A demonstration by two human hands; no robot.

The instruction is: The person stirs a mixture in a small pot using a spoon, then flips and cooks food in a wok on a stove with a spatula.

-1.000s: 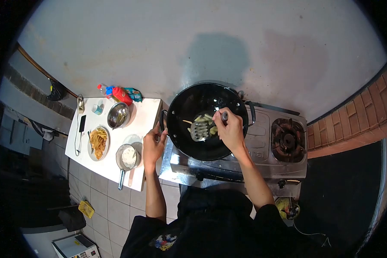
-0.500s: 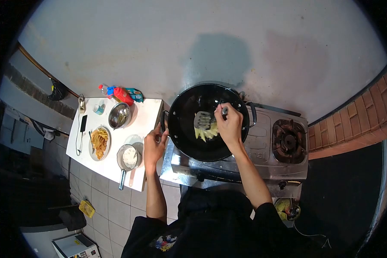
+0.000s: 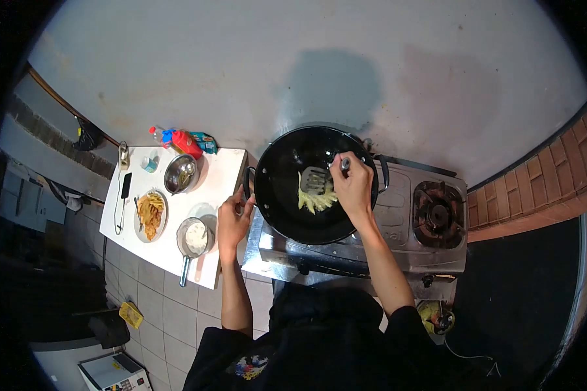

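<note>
A black two-handled wok (image 3: 280, 218) sits on the left side of the gas stove. Pale cut potato strips (image 3: 312, 201) lie in a small heap at its middle. My right hand (image 3: 353, 189) is closed round the handle of a slotted turner (image 3: 316, 180), whose metal blade rests over the strips. At the wok's left side, my left hand (image 3: 233, 221) grips the loop handle (image 3: 248, 180) between thumb and fingers.
A bare burner (image 3: 439, 214) is at the stove's right. On the white table (image 3: 231, 171) stand a saucepan of white stuff (image 3: 196, 236), a steel bowl (image 3: 181, 174), a plate of fried food (image 3: 151, 215), a phone (image 3: 126, 186) and a red bottle (image 3: 187, 144).
My right hand and the turner have shifted slightly to the right. The potato strips are spread a little wider and more of them show. My left hand stays at the wok handle.
</note>
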